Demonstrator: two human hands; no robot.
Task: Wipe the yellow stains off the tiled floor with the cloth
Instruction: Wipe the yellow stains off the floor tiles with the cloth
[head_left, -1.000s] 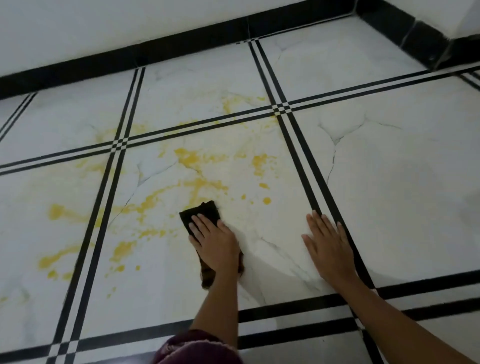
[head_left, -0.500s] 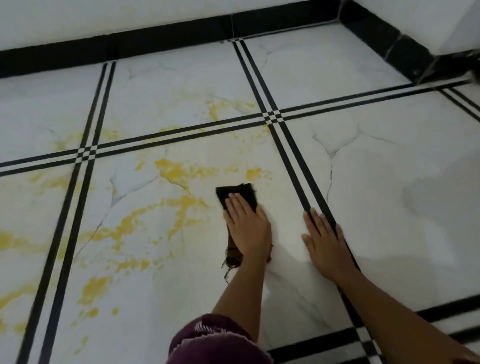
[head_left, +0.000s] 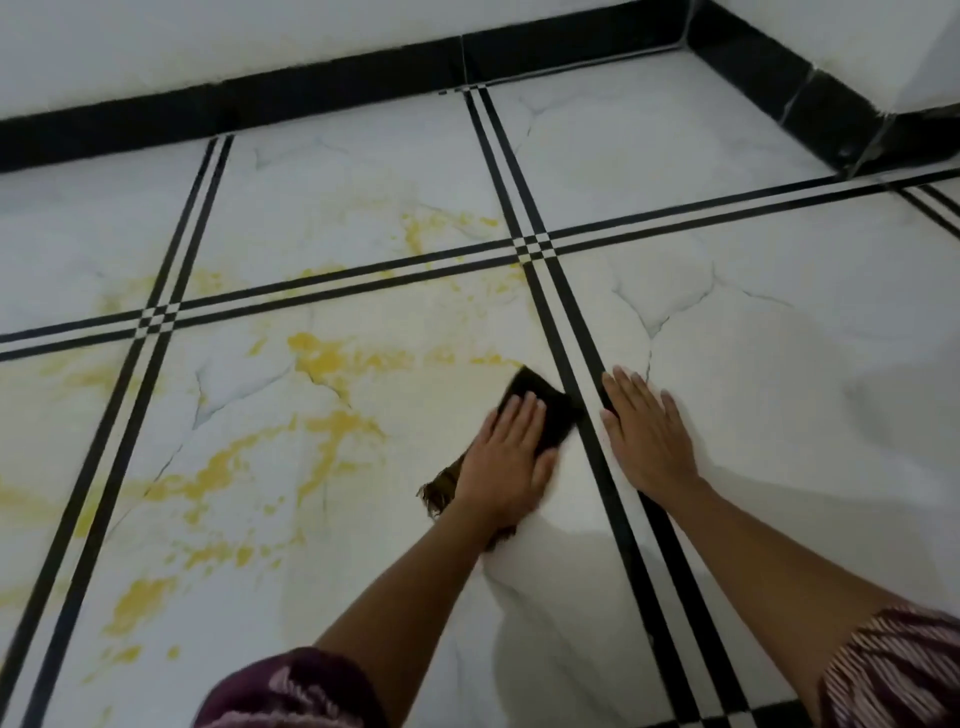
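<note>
Head view: cloth (head_left: 546, 415) under left hand (head_left: 506, 467), long axis diagonal, fringe nearward.

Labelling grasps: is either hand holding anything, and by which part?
Nothing is gripped. The left hand presses flat on the middle of the cloth, with both its ends sticking out. The right hand lies flat on the floor.

A corner of an indoor room, most likely in a dwelling, is shown. The middle and lower frame is filled by a tiled floor (head_left: 779, 415) of large white marble-look tiles, divided by paired black border lines (head_left: 535, 247). Along the top a glossy black skirting (head_left: 260, 106) is seen beneath a plain white wall (head_left: 208, 36), and at upper right both are turned through a corner. Which room it is cannot be told.
</note>
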